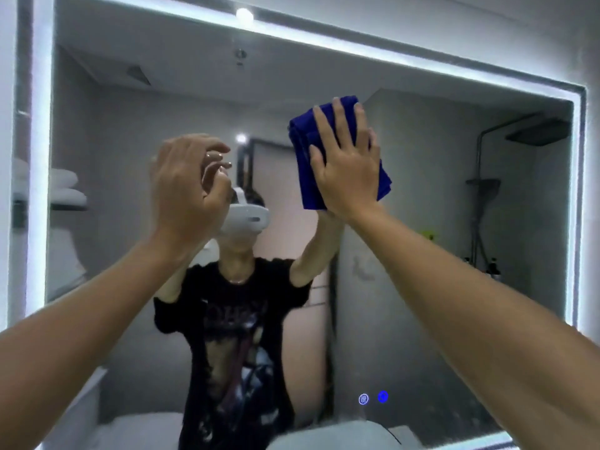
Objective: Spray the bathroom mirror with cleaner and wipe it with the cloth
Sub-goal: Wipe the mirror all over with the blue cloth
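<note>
The bathroom mirror (438, 177) fills the view, framed by a lit white strip. My right hand (347, 164) lies flat with fingers spread, pressing a folded dark blue cloth (308, 164) against the glass in the upper middle of the mirror. My left hand (185, 186) is raised to the left of it, fingers loosely curled and apart, holding nothing; I cannot tell whether it touches the glass. No spray bottle is in view.
Two small lit touch icons (373, 398) glow near the mirror's lower edge. The reflection shows a person in a black T-shirt, a shower fitting (487, 183) at right and folded towels (65, 186) on a shelf at left. A white basin rim (341, 436) shows at the bottom.
</note>
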Demonstrator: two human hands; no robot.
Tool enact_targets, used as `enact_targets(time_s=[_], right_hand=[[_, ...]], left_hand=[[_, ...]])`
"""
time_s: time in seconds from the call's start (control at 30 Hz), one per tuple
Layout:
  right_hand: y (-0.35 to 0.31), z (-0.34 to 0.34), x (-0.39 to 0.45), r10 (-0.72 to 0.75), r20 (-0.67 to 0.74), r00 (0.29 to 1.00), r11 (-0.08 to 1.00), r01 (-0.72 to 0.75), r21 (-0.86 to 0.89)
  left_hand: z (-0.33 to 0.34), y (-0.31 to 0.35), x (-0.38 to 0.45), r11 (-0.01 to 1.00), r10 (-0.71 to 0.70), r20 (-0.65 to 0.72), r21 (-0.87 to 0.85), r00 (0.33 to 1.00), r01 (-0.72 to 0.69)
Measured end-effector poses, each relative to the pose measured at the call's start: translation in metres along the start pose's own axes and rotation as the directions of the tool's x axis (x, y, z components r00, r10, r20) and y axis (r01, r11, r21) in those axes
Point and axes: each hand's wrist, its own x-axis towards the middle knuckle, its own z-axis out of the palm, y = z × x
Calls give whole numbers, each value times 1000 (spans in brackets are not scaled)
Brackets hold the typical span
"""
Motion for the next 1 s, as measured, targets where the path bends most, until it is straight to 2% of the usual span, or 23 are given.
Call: enact_targets(time_s=[0.13,0.33,0.53,0.67,0.8,0.9,1.0], right_hand=[[51,-6,-13,-3,43,999,1000,4,-25],[64,-7,-14,-96,58,994,995,97,-3],[78,-7,-33,-304,64,950,951,300,70],[82,-3,-34,-354,20,935,930,350,113],[87,3,-57,-548,-33,836,831,549,85],[83,4,-81,-645,-38,764,759,645,88],[87,7,-100,-719,-34,694,690,719,85]], left_hand=[[18,25,-10,1000,-21,23,5,1000,21],[36,53,-21,998,-10,32,69,999,8],[58,84,-37,993,-77,-39,82,996,80],[66,92,-50,984,-119,-69,124,991,127],[72,98,-59,986,-122,-96,105,988,132],[73,104,-64,994,-86,-158,54,984,95],[74,105,-67,995,-80,-154,42,985,87]])
